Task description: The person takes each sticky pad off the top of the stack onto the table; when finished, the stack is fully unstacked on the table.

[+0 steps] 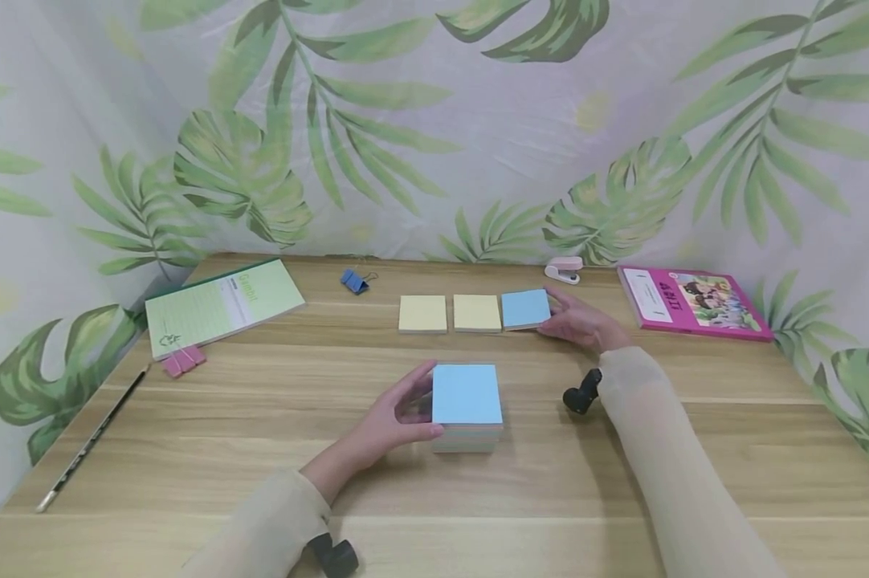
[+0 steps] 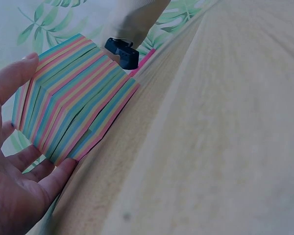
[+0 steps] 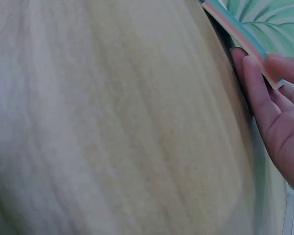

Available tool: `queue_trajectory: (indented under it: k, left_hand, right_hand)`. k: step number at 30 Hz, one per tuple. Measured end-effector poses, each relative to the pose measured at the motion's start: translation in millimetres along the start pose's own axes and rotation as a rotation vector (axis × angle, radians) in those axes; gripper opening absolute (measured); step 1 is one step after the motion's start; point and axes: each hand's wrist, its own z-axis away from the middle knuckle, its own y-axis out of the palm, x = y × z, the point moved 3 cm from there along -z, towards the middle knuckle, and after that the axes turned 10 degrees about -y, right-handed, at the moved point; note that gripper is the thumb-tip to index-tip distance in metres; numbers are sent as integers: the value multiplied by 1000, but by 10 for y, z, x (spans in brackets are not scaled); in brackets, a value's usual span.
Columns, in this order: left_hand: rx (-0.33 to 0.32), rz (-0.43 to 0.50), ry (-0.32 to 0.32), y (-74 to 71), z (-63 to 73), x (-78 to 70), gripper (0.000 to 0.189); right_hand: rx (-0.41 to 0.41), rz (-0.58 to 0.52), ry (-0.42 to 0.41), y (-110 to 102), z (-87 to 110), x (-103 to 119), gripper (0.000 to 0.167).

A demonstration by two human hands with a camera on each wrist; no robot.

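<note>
A tall stack of sticky notes [image 1: 467, 395] with a blue top sheet stands mid-table; striped coloured layers show along its sides [image 2: 68, 98]. My left hand [image 1: 391, 417] holds this stack at its left side, thumb at the near corner and fingers toward the far one. Farther back, my right hand [image 1: 579, 321] pinches the right edge of a thin blue-topped sticky note pad [image 1: 525, 308]. In the right wrist view the pad [image 3: 245, 41] sits between thumb and fingers, its edge tilted up close over the table. Two yellow-topped pads [image 1: 422, 314] lie in a row left of it.
A pink stapler [image 1: 564, 269] and a pink book [image 1: 697, 303] lie at the back right. On the left are a green notepad [image 1: 225, 307], a pink binder clip [image 1: 184, 361] and a pencil [image 1: 93, 437]. A blue binder clip [image 1: 355, 281] lies at the back.
</note>
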Motion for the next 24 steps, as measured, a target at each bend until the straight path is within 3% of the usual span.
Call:
queue_trajectory:
  k: [6,17,24]
  left_hand:
    - [-2,-4,6,1,6,-3,79]
    - [-1,-5,9,-4,5,-12,78]
    - [3,-7,16,-35,-30,72,79]
  right_hand:
    - [11,64,17,30,26,36,82]
    - [-56,128,-6,-13,119,128,64]
    - [-4,149,-145,68,272,238,58]
